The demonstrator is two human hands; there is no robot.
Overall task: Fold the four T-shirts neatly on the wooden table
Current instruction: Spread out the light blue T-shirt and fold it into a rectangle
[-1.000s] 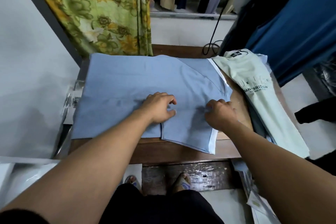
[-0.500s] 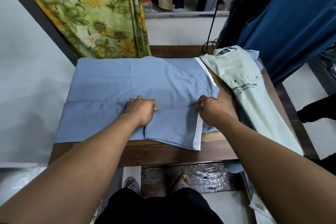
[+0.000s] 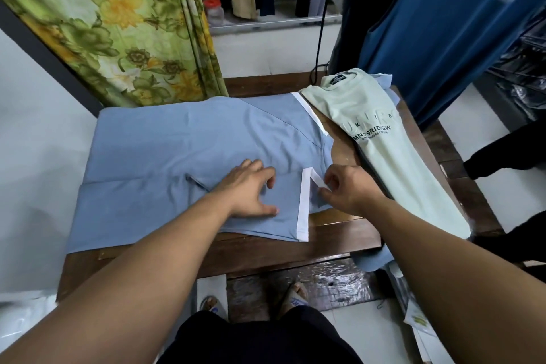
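A flowered curtain hangs at the far left, behind the wooden table; a blue T-shirt lies spread over the table's left and middle, its near part folded up in a long flat strip; the cloth is smooth but for a small crease beside the left wrist; the left hand rests on the shirt's near right part, fingers straight and spread, pressing the cloth flat; just to its right runs a white band edging the sleeve, bent over at its far end; the right hand pinches that bent end between thumb and fingers, at the shirt's right edge; further right a pale green T-shirt with dark lettering lies folded lengthwise along the table's right side, apart from the left hand.
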